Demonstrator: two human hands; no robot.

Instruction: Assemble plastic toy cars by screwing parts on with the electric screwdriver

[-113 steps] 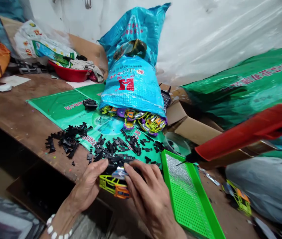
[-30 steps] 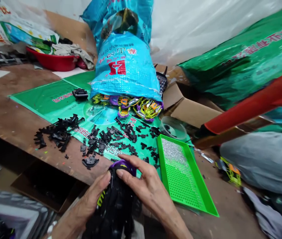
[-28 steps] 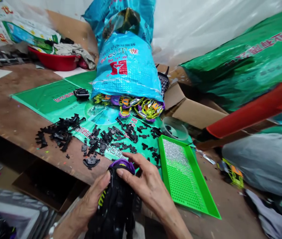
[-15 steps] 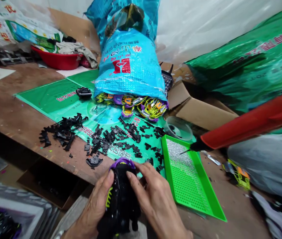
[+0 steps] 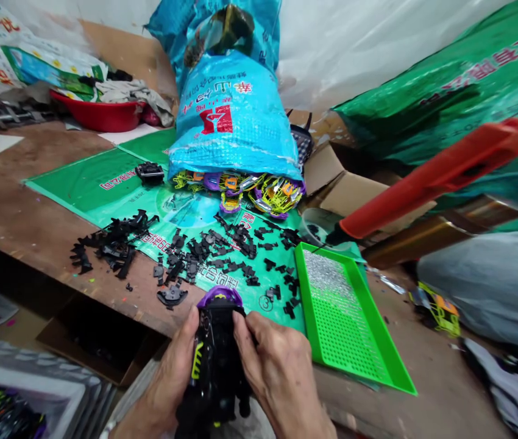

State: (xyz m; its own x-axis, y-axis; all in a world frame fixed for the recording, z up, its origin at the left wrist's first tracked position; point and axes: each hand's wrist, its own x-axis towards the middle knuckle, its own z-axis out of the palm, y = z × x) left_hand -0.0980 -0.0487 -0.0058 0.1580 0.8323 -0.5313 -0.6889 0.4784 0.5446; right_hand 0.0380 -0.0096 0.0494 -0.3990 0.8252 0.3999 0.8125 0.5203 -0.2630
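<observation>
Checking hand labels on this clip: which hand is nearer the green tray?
Right. The right hand is beside the green tray; the left hand is farther off, across the black toy.

Parts (image 5: 192,263) on table (image 5: 44,195), sack (image 5: 236,143) behind, tray (image 5: 344,335) right, toy (image 5: 219,360) in front

Under the green tray (image 5: 344,335), the tabletop (image 5: 7,195) looks like dull wood; the tray is smooth plastic, its small pieces (image 5: 328,274) metallic-looking. Left of it, the toy vehicle (image 5: 220,353) is glossy plastic and the loose parts (image 5: 174,295) matt; behind it, the blue sack (image 5: 236,134) is shiny plastic.
</observation>
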